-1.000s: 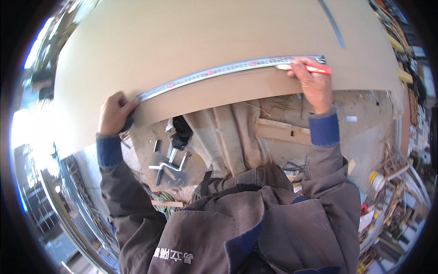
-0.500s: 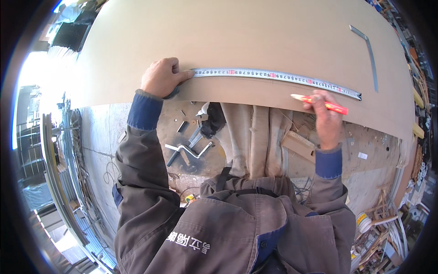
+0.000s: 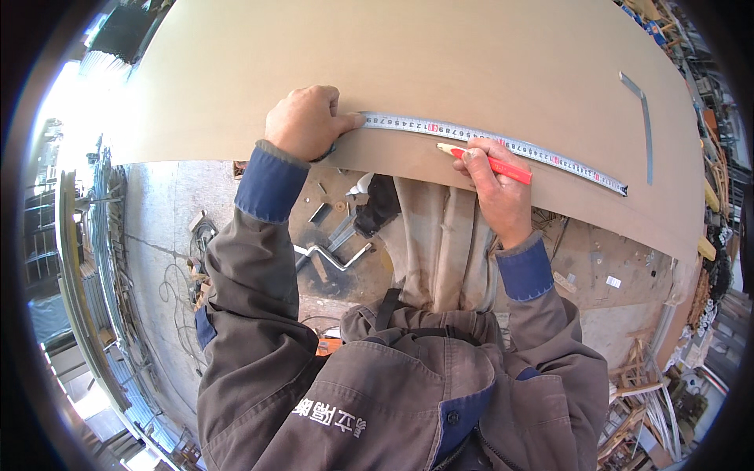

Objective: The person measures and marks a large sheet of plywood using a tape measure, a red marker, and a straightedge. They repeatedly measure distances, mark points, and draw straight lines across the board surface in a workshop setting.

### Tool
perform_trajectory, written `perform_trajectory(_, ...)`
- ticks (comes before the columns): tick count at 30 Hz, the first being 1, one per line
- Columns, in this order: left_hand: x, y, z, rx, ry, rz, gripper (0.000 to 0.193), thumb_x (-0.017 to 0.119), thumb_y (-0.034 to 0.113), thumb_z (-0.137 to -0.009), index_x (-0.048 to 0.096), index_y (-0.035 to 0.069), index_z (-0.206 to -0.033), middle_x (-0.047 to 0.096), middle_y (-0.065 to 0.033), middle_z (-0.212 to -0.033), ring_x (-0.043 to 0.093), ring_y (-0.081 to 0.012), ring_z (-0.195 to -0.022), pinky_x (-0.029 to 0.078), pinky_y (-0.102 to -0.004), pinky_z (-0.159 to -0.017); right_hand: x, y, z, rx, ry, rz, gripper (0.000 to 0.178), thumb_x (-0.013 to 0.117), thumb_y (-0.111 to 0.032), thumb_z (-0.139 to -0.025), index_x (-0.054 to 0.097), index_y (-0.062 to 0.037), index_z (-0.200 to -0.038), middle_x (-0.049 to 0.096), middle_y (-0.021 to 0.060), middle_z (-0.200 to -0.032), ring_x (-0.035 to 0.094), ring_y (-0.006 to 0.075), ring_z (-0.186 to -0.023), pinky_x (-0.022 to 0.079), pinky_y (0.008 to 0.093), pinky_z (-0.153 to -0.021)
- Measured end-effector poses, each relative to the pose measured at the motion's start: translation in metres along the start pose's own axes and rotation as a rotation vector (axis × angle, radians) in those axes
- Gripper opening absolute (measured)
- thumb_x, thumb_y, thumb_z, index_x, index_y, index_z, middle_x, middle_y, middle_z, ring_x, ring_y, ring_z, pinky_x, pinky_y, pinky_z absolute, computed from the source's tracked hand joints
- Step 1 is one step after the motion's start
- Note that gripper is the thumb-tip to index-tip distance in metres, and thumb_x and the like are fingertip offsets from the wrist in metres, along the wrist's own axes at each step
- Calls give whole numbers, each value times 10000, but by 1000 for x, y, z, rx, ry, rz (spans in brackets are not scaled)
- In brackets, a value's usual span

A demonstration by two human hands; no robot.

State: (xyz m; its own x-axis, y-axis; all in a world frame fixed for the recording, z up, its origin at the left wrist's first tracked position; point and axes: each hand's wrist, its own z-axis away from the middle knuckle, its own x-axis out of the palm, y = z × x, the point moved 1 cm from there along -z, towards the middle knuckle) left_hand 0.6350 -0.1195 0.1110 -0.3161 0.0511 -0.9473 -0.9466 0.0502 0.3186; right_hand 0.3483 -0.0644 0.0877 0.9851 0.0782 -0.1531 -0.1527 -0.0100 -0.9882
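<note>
A tape measure (image 3: 479, 141), its silver blade drawn out, lies along a large tan board (image 3: 377, 47) near the board's front edge. Its hook end is at the right. My left hand (image 3: 308, 123) is closed at the left end of the blade, thumb along it; the case is mostly hidden under that hand. Between the fingers of my right hand (image 3: 496, 184) is a red carpenter's pencil (image 3: 503, 166). Its pale sharpened tip points left, just below the blade and over the board.
An angled metal square (image 3: 646, 129) rests on the board at the right. Beneath the front edge, a bent metal crank (image 3: 334, 259) and scraps lie on the floor. Metal lengths (image 3: 78, 267) stand at the left; wood scraps (image 3: 640, 392) are heaped at the lower right.
My right hand has moved left along the tape with the pencil. The view has shifted a little, and my left hand, still at the tape's end, appears farther right.
</note>
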Motion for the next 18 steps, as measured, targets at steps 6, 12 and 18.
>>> perform_trajectory(6, -1, 1, -1, -18, -19, 7, 503, 796, 467, -821, 568, 43, -677, 572, -147, -594, 597, -329, -581, 465, -440, -558, 5, 2, -6, 9, 55, 4, 194, 617, -135, -996, 698, 39, -1017, 731, 82, -818, 666, 105, -763, 522, 262, -716)
perform_trajectory(12, -4, 3, -1, -45, -77, -20, 479, 763, 490, -834, 646, 34, -747, 670, -180, -707, 684, -382, -714, 544, -476, -642, 13, -2, -12, -17, 41, 40, 157, 617, -110, -963, 694, 27, -949, 721, 78, -787, 654, 103, -732, 509, 262, -684)
perform_trajectory(18, -7, 4, -1, -18, -84, -55, 466, 747, 496, -847, 687, 37, -799, 685, -181, -733, 695, -381, -737, 553, -474, -654, 25, -6, -19, -36, 12, 24, 156, 623, -111, -957, 689, 19, -902, 713, 68, -771, 637, 92, -716, 498, 263, -653)
